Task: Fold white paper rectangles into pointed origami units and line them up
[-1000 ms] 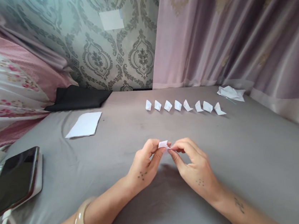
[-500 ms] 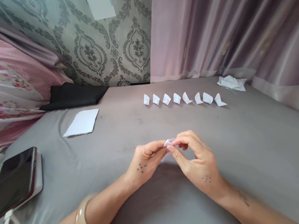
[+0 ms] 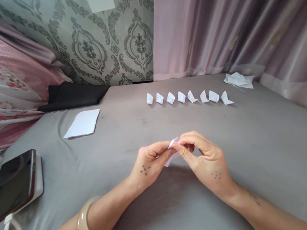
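Between both hands, above the grey cloth (image 3: 141, 205), is a small piece of white folded paper (image 3: 171, 158). My left hand (image 3: 150, 165) pinches its left side between thumb and fingers; a pale bangle (image 3: 84, 226) circles that wrist. My right hand (image 3: 207, 158) pinches the paper's upper right part, thumb and index finger together at a fold. Fingers cover much of the paper, so its full shape is hidden. Beyond the hands stands a row of several small folded paper pieces (image 3: 181, 97), pointed and boat-like.
At the left lies a stack of white paper sheets (image 3: 82, 123), with a black cloth (image 3: 76, 95) behind it. A phone (image 3: 12, 186) rests on a white object at the left edge. Loose white papers (image 3: 239, 80) lie at the back right, near the curtain (image 3: 242, 20).
My right hand has shifted slightly right, its thumb and index finger now closer together on the paper. More of the paper's lower part shows beneath the fingers. The view has tilted slightly down.
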Demonstrator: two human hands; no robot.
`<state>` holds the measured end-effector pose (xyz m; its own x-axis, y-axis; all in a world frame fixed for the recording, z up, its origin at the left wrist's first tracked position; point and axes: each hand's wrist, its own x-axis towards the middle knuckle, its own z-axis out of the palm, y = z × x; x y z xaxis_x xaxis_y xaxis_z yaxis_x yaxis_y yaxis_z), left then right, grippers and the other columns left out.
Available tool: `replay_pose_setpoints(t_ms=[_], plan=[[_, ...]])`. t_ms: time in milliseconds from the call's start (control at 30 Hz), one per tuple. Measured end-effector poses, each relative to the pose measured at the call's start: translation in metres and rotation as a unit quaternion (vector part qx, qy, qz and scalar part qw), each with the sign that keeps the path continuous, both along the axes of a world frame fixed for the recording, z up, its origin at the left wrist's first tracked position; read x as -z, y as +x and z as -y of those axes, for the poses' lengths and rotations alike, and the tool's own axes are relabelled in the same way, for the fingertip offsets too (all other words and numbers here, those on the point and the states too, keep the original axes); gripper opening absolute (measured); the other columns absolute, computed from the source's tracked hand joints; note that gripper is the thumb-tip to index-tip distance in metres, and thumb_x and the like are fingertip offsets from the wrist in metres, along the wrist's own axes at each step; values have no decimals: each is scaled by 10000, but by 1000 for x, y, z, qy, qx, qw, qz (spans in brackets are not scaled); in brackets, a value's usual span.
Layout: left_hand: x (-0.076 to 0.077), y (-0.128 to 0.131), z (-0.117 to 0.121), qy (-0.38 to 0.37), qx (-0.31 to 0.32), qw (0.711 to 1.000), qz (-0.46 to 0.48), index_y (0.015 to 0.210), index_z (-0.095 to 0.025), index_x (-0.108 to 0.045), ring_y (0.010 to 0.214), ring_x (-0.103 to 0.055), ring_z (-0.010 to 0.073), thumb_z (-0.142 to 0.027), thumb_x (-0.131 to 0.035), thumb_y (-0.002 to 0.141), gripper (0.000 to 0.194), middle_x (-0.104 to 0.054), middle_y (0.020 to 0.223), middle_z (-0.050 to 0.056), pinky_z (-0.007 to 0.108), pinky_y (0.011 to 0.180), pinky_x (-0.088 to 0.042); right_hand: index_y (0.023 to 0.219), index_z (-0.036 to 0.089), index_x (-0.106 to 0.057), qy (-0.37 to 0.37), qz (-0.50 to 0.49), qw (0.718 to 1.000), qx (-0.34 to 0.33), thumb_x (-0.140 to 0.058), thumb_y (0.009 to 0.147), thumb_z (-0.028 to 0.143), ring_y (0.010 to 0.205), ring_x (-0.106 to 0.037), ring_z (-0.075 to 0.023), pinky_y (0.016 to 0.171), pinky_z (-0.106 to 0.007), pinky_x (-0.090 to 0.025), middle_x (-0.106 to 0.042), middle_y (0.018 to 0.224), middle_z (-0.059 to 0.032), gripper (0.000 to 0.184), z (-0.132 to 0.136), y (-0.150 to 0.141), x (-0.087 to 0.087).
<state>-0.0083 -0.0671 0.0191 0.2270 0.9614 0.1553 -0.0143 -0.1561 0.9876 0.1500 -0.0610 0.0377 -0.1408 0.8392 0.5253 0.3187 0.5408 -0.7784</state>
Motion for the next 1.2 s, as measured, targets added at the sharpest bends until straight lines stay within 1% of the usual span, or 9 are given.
replay_pose_setpoints(t_ms=[133, 333, 500, 700, 800, 900, 1033, 1133, 1200], plan=[[-1, 0, 0, -16, -3, 1000, 5, 1066, -202, -726, 905, -685, 202, -285, -614, 875, 237, -743, 961, 52, 310, 840, -542, 785, 230, -637, -12, -5, 1000, -1, -636, 841, 158, 707, -546, -101, 646, -252, -431, -648, 813, 26, 92, 0, 0, 0], [1, -1, 2, 21, -26, 999, -20, 1053, -238, -735, 863, -688, 171, -268, -630, 865, 218, -753, 923, 13, 237, 772, -535, 762, 236, -627, -29, -17, 999, 0, -646, 834, 168, 668, -527, -87, 620, -233, -424, -635, 784, 43, 101, 0, 0, -1], [1, -1, 3, 33, -39, 998, -32, 1067, -259, -730, 828, -689, 158, -272, -623, 870, 224, -756, 909, -3, 214, 728, -530, 750, 238, -625, -60, -26, 998, -4, -658, 830, 203, 645, -518, -85, 612, -225, -433, -637, 784, 44, 93, 0, 1, -1], [-2, -1, 4, 32, -37, 998, -42, 1080, -253, -724, 874, -692, 165, -265, -608, 881, 231, -754, 928, -1, 221, 774, -535, 763, 236, -646, -120, -54, 991, -19, -673, 819, 264, 737, -592, -127, 656, -248, -481, -668, 826, 12, 69, -2, 3, 2], [-4, 0, 5, 43, -43, 997, -54, 1081, -255, -721, 875, -692, 161, -260, -600, 884, 231, -753, 924, -3, 218, 777, -539, 763, 230, -649, -132, -56, 989, -25, -680, 812, 287, 756, -610, -140, 665, -257, -499, -677, 848, -1, 82, -4, 4, 3], [-5, 0, 6, 69, -61, 992, -83, 1061, -237, -727, 808, -693, 157, -254, -597, 881, 222, -753, 876, 1, 226, 738, -547, 759, 225, -646, -131, -47, 989, -41, -673, 815, 297, 734, -606, -141, 657, -265, -509, -667, 828, -6, 95, -7, 5, 3], [-7, -1, 8, 114, -85, 981, -130, 1018, -193, -731, 654, -656, 125, -225, -598, 869, 202, -742, 792, 10, 204, 623, -523, 772, 227, -635, -119, -39, 990, -70, -652, 834, 286, 711, -593, -140, 646, -273, -510, -645, 807, -7, 87, -9, 6, 2], [-11, -3, 8, 151, -68, 974, -154, 1063, -155, -708, 557, -592, 89, -213, -560, 890, 235, -708, 704, 13, 176, 551, -481, 790, 232, -617, -91, -15, 994, -60, -633, 852, 264, 710, -580, -134, 639, -268, -496, -635, 814, -5, 71, -7, 6, 0], [-13, -6, 7, 167, -44, 971, -163, 1119, -144, -682, 577, -596, 88, -204, -505, 920, 273, -703, 715, 24, 172, 571, -484, 806, 234, -610, -45, 18, 998, -50, -620, 862, 226, 701, -568, -123, 629, -258, -484, -635, 831, -3, 57, -5, 6, -2]])
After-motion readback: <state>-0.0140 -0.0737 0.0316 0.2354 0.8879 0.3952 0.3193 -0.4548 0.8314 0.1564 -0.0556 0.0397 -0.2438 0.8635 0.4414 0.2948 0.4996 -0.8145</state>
